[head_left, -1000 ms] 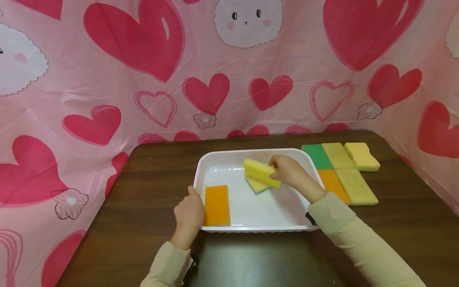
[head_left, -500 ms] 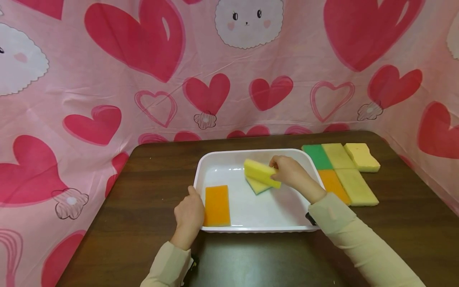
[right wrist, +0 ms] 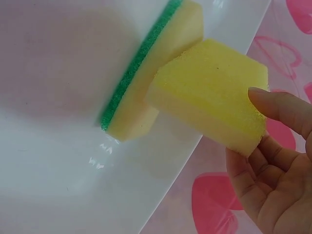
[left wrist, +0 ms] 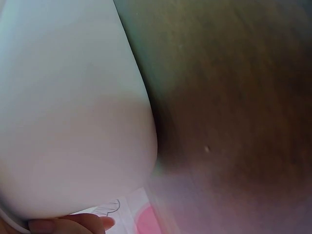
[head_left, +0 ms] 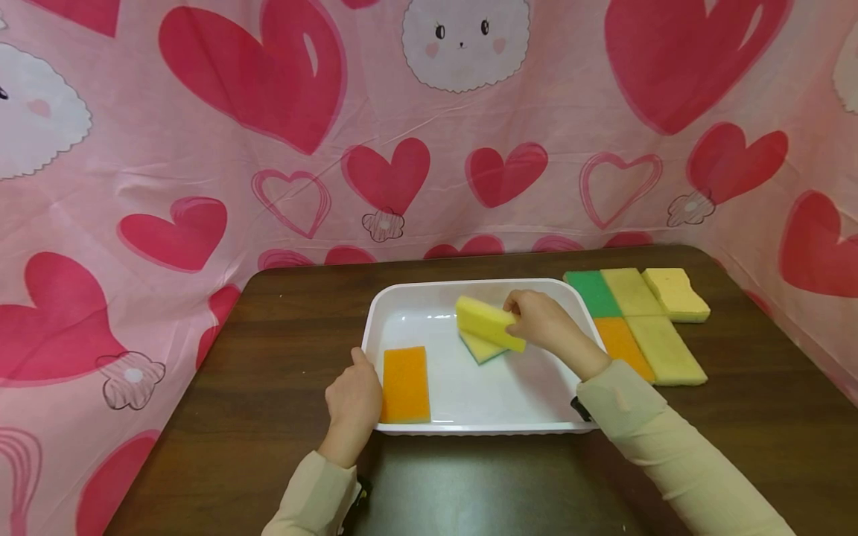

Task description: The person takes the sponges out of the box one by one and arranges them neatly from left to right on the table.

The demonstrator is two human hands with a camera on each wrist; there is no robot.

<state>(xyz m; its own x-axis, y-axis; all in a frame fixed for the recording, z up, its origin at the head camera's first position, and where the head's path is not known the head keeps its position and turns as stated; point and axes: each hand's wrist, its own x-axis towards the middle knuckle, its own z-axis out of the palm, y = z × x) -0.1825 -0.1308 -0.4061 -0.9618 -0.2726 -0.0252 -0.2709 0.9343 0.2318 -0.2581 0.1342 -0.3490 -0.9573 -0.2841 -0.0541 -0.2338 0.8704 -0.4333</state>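
A white rectangular tray [head_left: 485,394] sits on the table, and my left hand [head_left: 355,391] grips its left side near the front corner. In the left wrist view, fingertips [left wrist: 73,224] show at the tray's rim. My right hand [head_left: 541,321] pinches a yellow sponge [head_left: 488,323] between thumb and fingers, tilted above the tray floor. Under it, a pale yellow sponge with a green scouring side [right wrist: 141,68] lies in the tray. The held sponge overlaps it in the right wrist view; whether they touch is hard to tell. An orange-faced sponge [head_left: 406,384] lies flat at the tray's front left.
Right of the tray, several sponges lie on the brown table [head_left: 295,327]: green [head_left: 593,292], orange [head_left: 623,346], long yellow ones [head_left: 666,350] and a notched yellow one [head_left: 677,292]. A pink heart-patterned cloth [head_left: 415,112] hangs behind.
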